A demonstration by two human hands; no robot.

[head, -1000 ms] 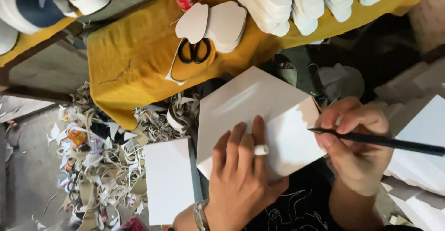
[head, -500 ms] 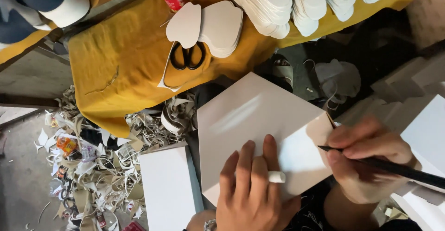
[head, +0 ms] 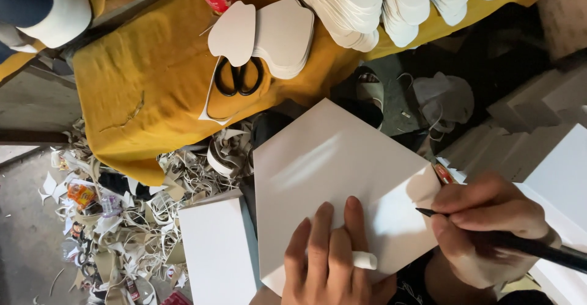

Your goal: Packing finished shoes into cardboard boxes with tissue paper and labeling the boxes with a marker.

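Your left hand (head: 330,262) lies flat, fingers spread, pinning the white sheet (head: 336,176); your right hand (head: 489,225) pinches a black pen (head: 526,247), tip touching the sheet's right edge.

White sheet (head: 330,170), black pen (head: 526,247)

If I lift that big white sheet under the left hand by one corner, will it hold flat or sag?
The white sheet probably holds mostly flat: its edges run straight and it spans past its support without visible droop. It looks thin, so likely light for its size. Its surface shows a sheen, so it may slide once the left hand pressing it lets go. The right hand holds a pen at its edge.
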